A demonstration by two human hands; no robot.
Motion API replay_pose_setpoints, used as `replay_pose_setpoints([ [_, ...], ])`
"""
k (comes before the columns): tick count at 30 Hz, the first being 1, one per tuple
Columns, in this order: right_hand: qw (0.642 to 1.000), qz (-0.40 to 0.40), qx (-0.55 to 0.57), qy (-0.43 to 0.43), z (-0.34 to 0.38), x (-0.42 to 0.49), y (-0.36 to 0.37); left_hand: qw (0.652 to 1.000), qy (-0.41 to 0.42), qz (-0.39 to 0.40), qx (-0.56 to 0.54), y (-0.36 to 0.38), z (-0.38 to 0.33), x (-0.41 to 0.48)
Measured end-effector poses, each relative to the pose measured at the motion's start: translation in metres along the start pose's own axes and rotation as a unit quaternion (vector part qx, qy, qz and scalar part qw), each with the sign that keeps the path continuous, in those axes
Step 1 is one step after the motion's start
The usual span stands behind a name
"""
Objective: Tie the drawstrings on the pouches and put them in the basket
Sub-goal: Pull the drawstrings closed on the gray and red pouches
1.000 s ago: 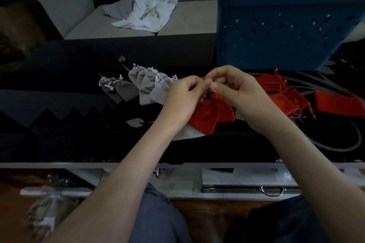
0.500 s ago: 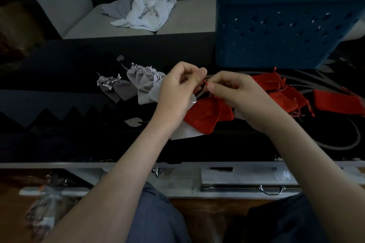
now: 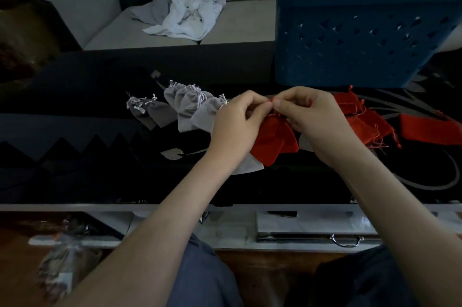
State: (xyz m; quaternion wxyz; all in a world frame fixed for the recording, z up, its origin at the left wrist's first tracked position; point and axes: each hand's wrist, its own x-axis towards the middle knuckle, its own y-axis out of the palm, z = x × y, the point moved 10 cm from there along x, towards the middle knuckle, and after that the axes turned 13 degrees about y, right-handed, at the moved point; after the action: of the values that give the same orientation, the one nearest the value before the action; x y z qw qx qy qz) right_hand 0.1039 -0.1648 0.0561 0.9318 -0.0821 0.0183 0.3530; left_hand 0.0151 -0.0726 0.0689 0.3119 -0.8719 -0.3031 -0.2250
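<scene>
I see the left hand (image 3: 237, 119) and right hand (image 3: 308, 111) meeting over the middle of the table (image 3: 75, 169), each pinching the red drawstring (image 3: 272, 100) of 1 red pouch (image 3: 272, 140) just beneath them. The blue basket (image 3: 350, 39) stands at the far right corner.

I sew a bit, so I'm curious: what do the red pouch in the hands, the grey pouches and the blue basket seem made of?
The red pouch: soft matte cloth, perhaps velvet or felt; it sags and shows no shine. The grey pouches: seemingly the same cloth, necks gathered by thin cords. The blue basket: rigid moulded plastic, judging by straight walls and triangular cut-outs.
</scene>
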Motion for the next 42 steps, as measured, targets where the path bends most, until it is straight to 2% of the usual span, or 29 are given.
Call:
replay_pose_setpoints([
  [5,0.999,-0.033,-0.005,0.014,-0.005,0.002,-0.006,0.999,-0.039,-0.015,0.003,0.000,0.007,-0.002],
  [8,0.999,-0.003,0.032,0.041,-0.009,0.000,0.000,0.998,-0.020,0.017,0.053,0.006,0.006,-0.002],
  [12,0.993,0.038,0.098,0.054,-0.008,-0.008,0.009,0.997,-0.006,0.021,0.074,0.009,0.002,-0.002],
  [17,0.987,0.083,0.124,0.057,-0.006,-0.011,0.019,0.999,-0.052,-0.001,-0.007,0.004,0.012,-0.003],
  [22,0.980,0.111,0.162,0.035,-0.002,-0.011,0.019,0.997,-0.008,-0.026,-0.068,0.002,-0.002,-0.003],
  [27,0.975,0.138,0.175,0.025,0.000,-0.009,0.022,0.998,0.051,-0.008,-0.017,0.002,-0.010,0.000],
  [32,0.964,0.168,0.205,0.029,0.001,-0.010,0.022,0.998,0.053,0.016,-0.042,0.006,-0.013,0.001],
  [36,0.953,0.180,0.242,0.037,0.001,-0.009,0.021,0.993,0.003,0.048,-0.109,0.015,-0.009,-0.002],
  [40,0.957,0.191,0.215,0.035,-0.002,-0.009,0.026,0.966,-0.078,0.062,-0.240,0.027,0.002,-0.009],
  [42,0.959,0.199,0.197,0.029,-0.003,-0.010,0.029,0.958,-0.101,0.063,-0.262,0.029,0.007,-0.011],
])
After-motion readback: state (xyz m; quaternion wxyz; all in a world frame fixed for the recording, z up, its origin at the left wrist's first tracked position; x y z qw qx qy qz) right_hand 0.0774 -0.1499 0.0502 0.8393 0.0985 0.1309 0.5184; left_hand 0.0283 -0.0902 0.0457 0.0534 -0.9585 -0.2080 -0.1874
